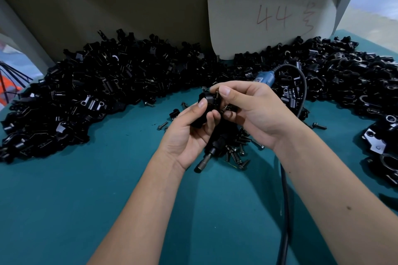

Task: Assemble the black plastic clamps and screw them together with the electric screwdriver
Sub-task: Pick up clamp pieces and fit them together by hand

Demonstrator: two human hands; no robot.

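Frame centre: left hand (189, 133) gripping black clamp (207, 101), right hand (251, 112) pinching screw (217, 94) at it, above teal desk (86, 189).

Glossy black plastic clamps (112, 84), dull metal screws (235, 153), matt teal cloth tabletop (86, 189).

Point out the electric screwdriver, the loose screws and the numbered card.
electric screwdriver (264, 78): head view, on its blue body behind the hands.
loose screws (235, 153): head view, middle of the heap under the hands.
numbered card (272, 13): head view, on the red "44".
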